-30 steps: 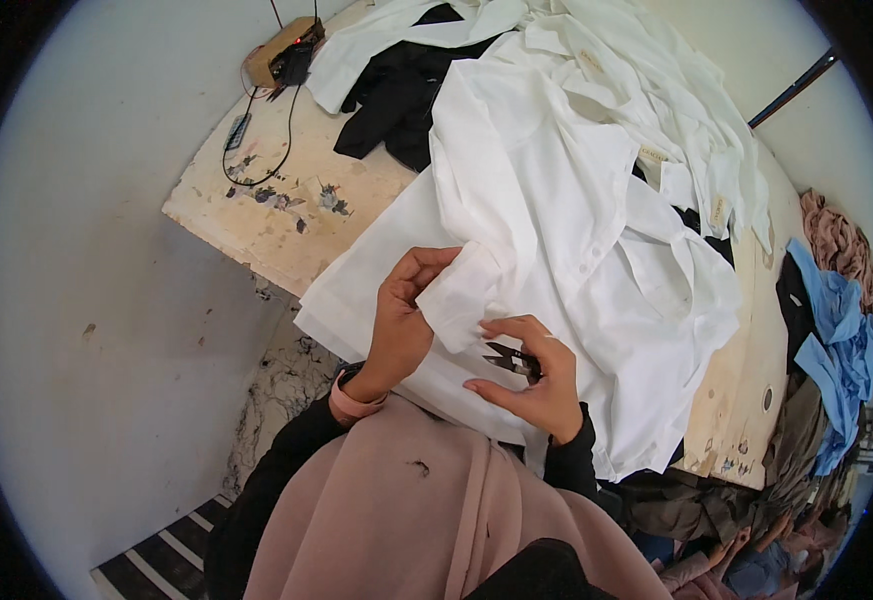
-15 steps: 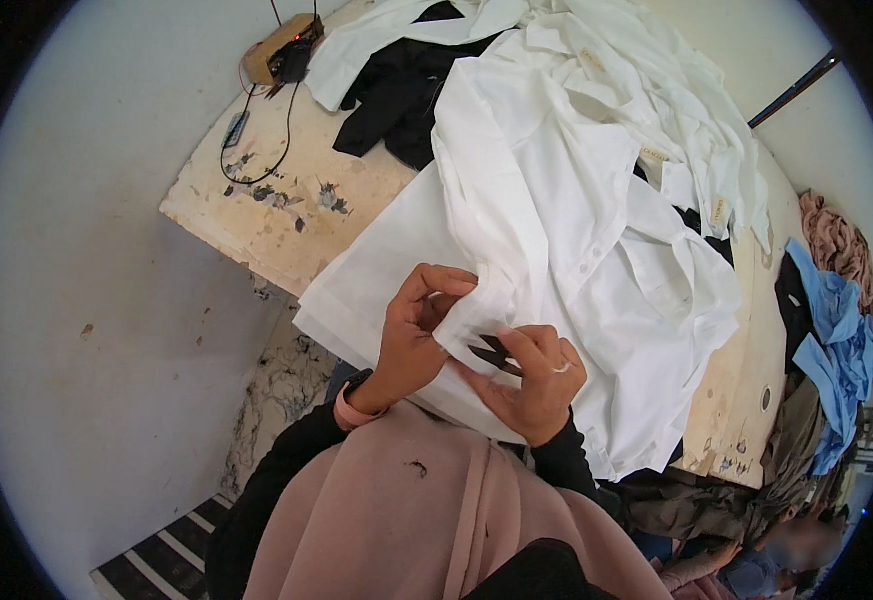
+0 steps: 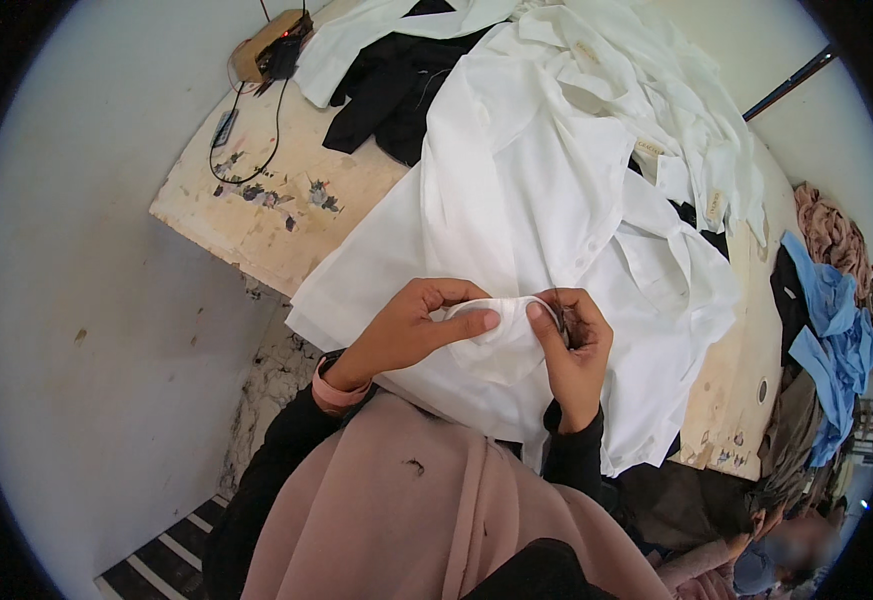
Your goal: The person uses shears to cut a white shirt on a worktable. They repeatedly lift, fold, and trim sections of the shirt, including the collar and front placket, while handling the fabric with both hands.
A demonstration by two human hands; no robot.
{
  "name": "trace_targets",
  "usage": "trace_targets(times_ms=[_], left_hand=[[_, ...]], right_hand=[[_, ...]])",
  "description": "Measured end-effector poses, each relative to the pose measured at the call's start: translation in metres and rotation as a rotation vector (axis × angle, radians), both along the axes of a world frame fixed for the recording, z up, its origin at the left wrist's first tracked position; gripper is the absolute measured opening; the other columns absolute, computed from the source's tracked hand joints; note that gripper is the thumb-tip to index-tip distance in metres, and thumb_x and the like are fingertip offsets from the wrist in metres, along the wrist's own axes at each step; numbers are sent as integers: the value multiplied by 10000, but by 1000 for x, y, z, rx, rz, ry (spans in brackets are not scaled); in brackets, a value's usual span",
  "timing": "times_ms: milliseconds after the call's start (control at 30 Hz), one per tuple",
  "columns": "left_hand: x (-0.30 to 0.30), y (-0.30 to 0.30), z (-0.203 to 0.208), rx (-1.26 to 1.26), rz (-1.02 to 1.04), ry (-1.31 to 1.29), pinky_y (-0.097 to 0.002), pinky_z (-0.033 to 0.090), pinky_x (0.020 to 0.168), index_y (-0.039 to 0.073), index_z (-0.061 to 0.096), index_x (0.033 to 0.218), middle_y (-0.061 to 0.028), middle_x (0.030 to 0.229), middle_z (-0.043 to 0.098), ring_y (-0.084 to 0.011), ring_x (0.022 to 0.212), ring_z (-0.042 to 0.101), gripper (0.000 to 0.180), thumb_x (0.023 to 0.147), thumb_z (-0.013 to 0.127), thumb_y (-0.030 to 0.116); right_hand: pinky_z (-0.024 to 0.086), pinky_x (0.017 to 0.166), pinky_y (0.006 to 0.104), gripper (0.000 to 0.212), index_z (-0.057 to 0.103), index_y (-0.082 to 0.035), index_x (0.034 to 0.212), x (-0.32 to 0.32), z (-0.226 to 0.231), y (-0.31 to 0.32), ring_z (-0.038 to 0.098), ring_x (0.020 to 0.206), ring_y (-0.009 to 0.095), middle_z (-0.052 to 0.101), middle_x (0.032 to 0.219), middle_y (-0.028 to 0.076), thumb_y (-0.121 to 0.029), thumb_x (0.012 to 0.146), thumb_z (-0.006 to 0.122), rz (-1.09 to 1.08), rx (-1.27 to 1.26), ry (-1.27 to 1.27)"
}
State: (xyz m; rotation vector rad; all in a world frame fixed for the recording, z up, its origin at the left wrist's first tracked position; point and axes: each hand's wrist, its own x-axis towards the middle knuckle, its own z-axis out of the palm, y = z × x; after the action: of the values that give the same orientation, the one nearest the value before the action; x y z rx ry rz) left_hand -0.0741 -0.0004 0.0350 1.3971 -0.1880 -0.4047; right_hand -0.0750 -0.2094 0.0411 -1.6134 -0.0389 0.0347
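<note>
A white shirt (image 3: 536,190) lies spread out in front of me, with its sleeve drawn toward my body. Between both hands I hold the sleeve's cuff (image 3: 499,350) with its edge stretched open. My left hand (image 3: 426,318) pinches the cuff's left side, thumb on top. At the other side, my right hand (image 3: 576,345) pinches the edge between thumb and fingers. Dark thread snips (image 3: 560,312) are tucked in that same right hand, mostly hidden by the fingers.
More white shirts (image 3: 656,100) are heaped at the far right of the worn table (image 3: 226,215), beside a black garment (image 3: 391,95). A small boxed device with a cable (image 3: 268,50) stands at the far left. Blue cloth (image 3: 836,330) hangs at the right; a person (image 3: 756,565) is lower right.
The snips' blades, which pointed at the cuff, are now folded back into my right hand. Both hands have turned the cuff and now hold its edge from both sides.
</note>
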Motion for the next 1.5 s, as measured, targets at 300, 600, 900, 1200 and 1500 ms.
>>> trace_targets(times_ms=[300, 600, 900, 1200, 1500], left_hand=[[-2, -12, 8, 196, 44, -175, -243, 394, 658, 4, 751, 995, -7, 783, 614, -65, 736, 518, 167, 908, 735, 145], [-2, -12, 14, 267, 160, -170, -253, 381, 590, -15, 746, 966, -21, 724, 586, -71, 676, 506, 165, 878, 742, 125], [1, -12, 15, 302, 94, -360, -286, 410, 629, -2, 749, 959, -38, 733, 625, -129, 675, 559, 177, 859, 757, 144], [1, -12, 14, 437, 73, -482, -331, 422, 728, 43, 764, 928, -60, 745, 663, -185, 700, 577, 163, 837, 774, 177], [1, -12, 13, 480, 69, -488, -305, 416, 686, 44, 758, 936, -48, 737, 627, -155, 687, 539, 154, 856, 767, 175]], right_hand=[[462, 685, 226, 311, 697, 12, 1107, 3, 19, -15, 596, 773, 95, 707, 923, 60, 9, 806, 775, 257, -329, -162], [447, 657, 227, 299, 586, -6, 1036, -1, 30, -19, 558, 706, 79, 653, 795, 32, -116, 850, 792, 41, -240, -148], [468, 605, 250, 214, 650, -19, 899, -8, 26, -15, 616, 629, 104, 696, 722, 77, -173, 855, 793, 103, -397, -83], [475, 567, 277, 222, 655, -37, 847, -11, 28, -16, 662, 578, 184, 697, 705, 92, -212, 859, 791, 71, -597, -233], [489, 616, 268, 229, 669, -13, 899, -6, 16, -24, 652, 676, 127, 696, 749, 91, -187, 844, 807, 134, -411, -62]])
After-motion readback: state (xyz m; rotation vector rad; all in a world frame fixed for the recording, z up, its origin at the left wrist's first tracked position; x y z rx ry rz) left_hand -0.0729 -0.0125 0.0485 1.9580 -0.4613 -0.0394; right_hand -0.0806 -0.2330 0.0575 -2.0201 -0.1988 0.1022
